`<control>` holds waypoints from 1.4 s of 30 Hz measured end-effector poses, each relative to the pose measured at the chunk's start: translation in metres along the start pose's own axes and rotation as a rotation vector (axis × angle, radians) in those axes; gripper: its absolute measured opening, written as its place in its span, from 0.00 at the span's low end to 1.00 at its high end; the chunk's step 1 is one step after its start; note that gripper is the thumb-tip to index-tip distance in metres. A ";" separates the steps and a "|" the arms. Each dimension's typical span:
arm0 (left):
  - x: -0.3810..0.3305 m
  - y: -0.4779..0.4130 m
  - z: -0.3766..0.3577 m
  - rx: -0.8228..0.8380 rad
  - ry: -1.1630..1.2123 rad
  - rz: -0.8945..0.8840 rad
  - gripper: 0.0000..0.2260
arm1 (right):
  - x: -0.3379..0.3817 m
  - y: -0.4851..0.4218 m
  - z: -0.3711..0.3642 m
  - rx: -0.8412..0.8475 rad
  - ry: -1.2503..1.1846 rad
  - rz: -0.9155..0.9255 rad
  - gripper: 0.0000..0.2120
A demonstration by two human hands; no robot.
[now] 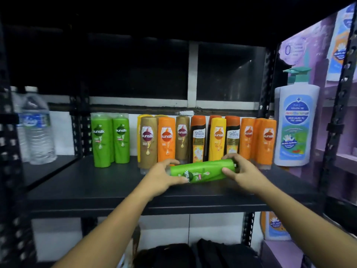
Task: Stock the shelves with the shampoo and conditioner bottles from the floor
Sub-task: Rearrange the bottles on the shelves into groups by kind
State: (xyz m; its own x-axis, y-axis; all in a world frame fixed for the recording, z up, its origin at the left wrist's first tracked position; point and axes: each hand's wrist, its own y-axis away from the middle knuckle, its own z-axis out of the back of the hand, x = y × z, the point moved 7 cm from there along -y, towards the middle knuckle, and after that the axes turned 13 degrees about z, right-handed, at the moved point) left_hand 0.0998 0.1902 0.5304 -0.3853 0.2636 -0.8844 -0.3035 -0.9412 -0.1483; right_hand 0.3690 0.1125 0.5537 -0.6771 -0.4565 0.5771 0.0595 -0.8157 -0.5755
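Observation:
A pack of green Sunsilk bottles [204, 171] lies on its side over the black shelf board [96, 186], held between both hands. My left hand [164, 176] grips its left end and my right hand [241, 172] grips its right end. Behind it, along the back of the shelf, stands a row of upright bottles: a wrapped green pack [110, 140] at the left, then brown [147, 141], orange [166, 139], yellow [218, 139], black-and-orange Shayla [198, 139] and more orange ones [267, 141] to the right.
A tall white pump bottle [296, 122] stands at the shelf's right end. Clear water bottles [37, 130] sit on the neighbouring shelf at the left. Black perforated uprights [334, 120] frame the bay. Dark bags [193, 254] lie below the shelf.

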 end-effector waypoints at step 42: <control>-0.054 -0.020 0.017 -0.049 0.152 -0.201 0.19 | 0.028 -0.023 -0.119 0.429 0.310 0.036 0.36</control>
State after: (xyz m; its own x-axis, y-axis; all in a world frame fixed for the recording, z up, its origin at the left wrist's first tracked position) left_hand 0.1114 0.1985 0.5885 -0.1852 0.4148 -0.8909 -0.3162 -0.8835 -0.3456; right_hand 0.2610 0.1603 0.5140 -0.8504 -0.4136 0.3252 0.3377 -0.9030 -0.2655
